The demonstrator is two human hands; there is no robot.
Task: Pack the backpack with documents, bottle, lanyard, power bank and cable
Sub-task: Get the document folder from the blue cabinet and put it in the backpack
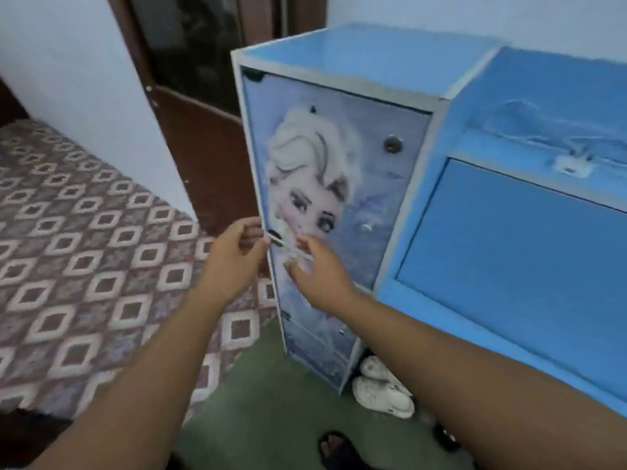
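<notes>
Hands meet in front of a blue cabinet (339, 56), both arms reaching forward from the bottom edge of the head view. The left hand (234, 257) is raised with the palm turned inward and the fingers curled; thumb and forefinger pinch the end of a thin white cable (288, 247). The right hand (317, 269) sits just beside it, slightly lower, fingers bent and closed over the other part of the same cable. The short stretch of cable runs between the two hands, with a dark end piece near the left fingertips. Motion blur softens the right fingers, so what else they hold, if anything, cannot be made out.

Behind the hands, the cabinet door (339, 184) carries a printed cartoon face and stands against the cabinet front. To the right, a wider blue unit (509, 252) is cut off by the frame edge; a second white cable with a plug (573, 164) lies on its ledge, blurred. To the left, a bed with a patterned cover (84, 249) is cut off at the frame edge. On the green floor (271, 418) lie white shoes (380, 388) beside the cabinet base and a dark sandal (336, 449), partly cut off. The other items to be packed cannot be made out in this view.
</notes>
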